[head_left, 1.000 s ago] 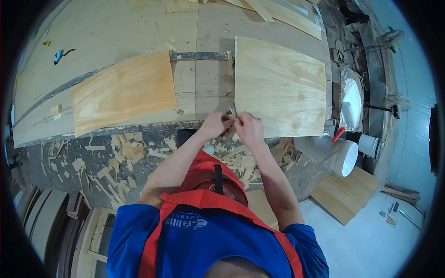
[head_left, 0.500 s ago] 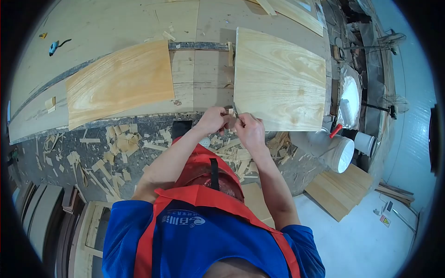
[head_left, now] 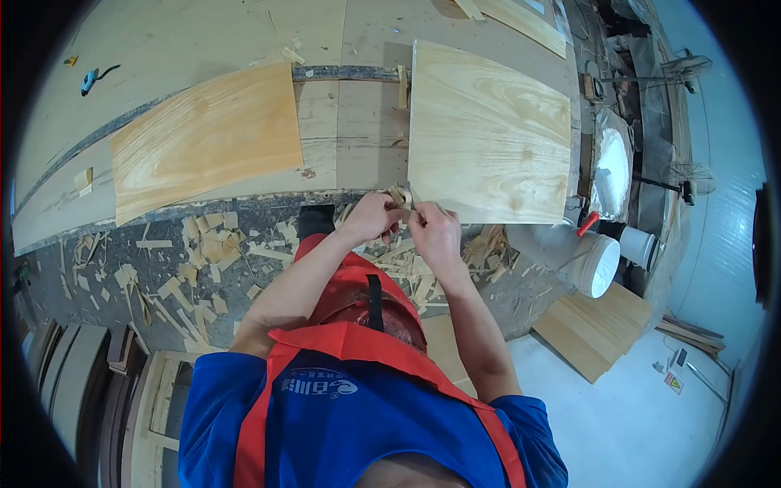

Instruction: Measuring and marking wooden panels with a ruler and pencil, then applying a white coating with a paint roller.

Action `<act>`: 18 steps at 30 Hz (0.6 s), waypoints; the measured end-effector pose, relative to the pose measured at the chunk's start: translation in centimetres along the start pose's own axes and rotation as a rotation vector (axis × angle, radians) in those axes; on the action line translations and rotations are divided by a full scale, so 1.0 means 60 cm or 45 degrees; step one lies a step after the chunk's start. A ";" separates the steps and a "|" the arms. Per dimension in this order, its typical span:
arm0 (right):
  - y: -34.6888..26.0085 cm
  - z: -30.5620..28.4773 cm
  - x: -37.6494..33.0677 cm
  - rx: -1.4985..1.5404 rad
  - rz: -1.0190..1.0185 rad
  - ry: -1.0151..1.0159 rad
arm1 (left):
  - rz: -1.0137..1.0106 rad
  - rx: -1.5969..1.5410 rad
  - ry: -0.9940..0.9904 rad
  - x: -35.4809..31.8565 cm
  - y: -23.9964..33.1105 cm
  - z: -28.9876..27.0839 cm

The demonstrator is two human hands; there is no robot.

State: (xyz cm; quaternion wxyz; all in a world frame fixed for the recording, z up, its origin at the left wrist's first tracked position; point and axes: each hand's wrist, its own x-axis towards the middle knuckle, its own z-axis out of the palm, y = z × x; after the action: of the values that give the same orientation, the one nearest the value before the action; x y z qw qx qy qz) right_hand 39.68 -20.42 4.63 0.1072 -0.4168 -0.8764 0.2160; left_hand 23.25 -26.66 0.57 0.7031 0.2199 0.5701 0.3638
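Observation:
At the near left corner of a pale wood-grained board [head_left: 490, 130], both my hands work close together. My left hand [head_left: 373, 220] is closed, its fingertips pinched at a small curled strip of wood veneer [head_left: 399, 194]. My right hand [head_left: 437, 234] is closed in a pinch beside it, thumb and forefinger against the board's corner; what lies inside its grip is hidden. The board's near edge reaches past the edge of the workbench [head_left: 321, 146].
A darker veneer sheet [head_left: 207, 146] lies on the bench at left, a blue tape measure [head_left: 89, 80] beyond it. Veneer scraps [head_left: 213, 242] litter the floor. At right stand a white bucket [head_left: 600, 264], stacked boards [head_left: 592, 333] and a tray of white material [head_left: 612, 171].
The curled veneer strip now shows more plainly above my left fingertips. My hands stay close together at the board's corner, and the whole view has shifted slightly.

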 end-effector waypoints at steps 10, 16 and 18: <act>-0.007 -0.009 -0.024 0.027 -0.006 0.028 | -0.090 0.055 -0.034 0.000 -0.001 0.000; -0.002 -0.003 -0.041 0.034 -0.007 -0.008 | -0.065 0.086 -0.064 0.002 -0.009 0.006; -0.004 0.000 -0.042 0.052 0.002 -0.021 | -0.065 0.091 -0.075 0.000 -0.009 0.006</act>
State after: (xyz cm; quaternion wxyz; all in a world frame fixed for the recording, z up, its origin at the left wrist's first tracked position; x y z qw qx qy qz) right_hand 41.12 -22.49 4.73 0.1084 -0.4134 -0.8723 0.2375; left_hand 23.71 -26.95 0.28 0.7203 0.2407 0.5673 0.3184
